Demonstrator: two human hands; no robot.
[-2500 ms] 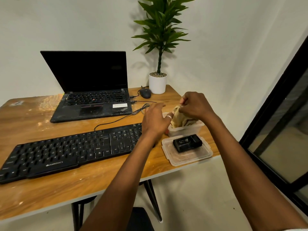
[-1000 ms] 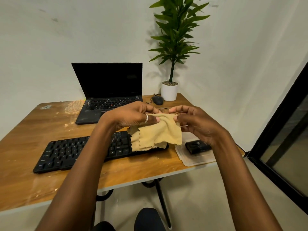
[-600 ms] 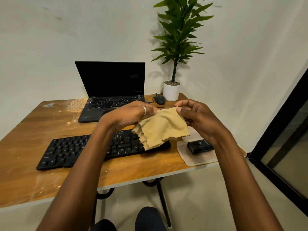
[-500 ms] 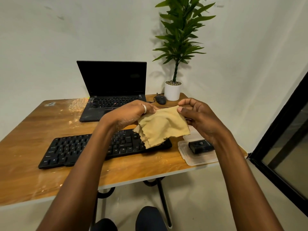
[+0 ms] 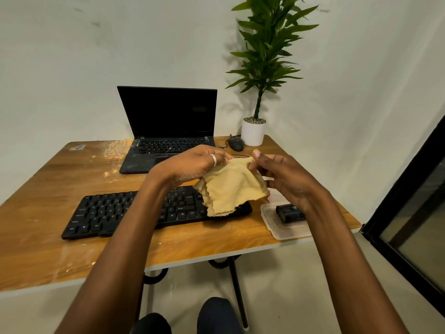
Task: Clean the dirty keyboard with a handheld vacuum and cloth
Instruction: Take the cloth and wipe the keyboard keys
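A yellow cloth [image 5: 230, 188] hangs spread in the air above the right end of the black keyboard [image 5: 108, 213]. My left hand [image 5: 192, 165], with a ring on one finger, pinches the cloth's upper left edge. My right hand [image 5: 284, 177] pinches its upper right corner. The keyboard lies on the wooden table [image 5: 48, 249], and the cloth and my left forearm hide part of it. A small black device [image 5: 290, 213] lies on a clear plastic lid [image 5: 286, 231] at the table's right edge, partly behind my right wrist.
An open black laptop [image 5: 168, 131] stands at the back of the table, with a black mouse [image 5: 236, 143] and a potted plant [image 5: 254, 133] to its right. A dark-framed glass door [image 5: 409, 225] is at the far right. My knees [image 5: 216, 314] show below the table.
Both hands lifted the cloth out of the plastic tub and spread it open between them above the keyboard. In the last half second the cloth has hardly moved.
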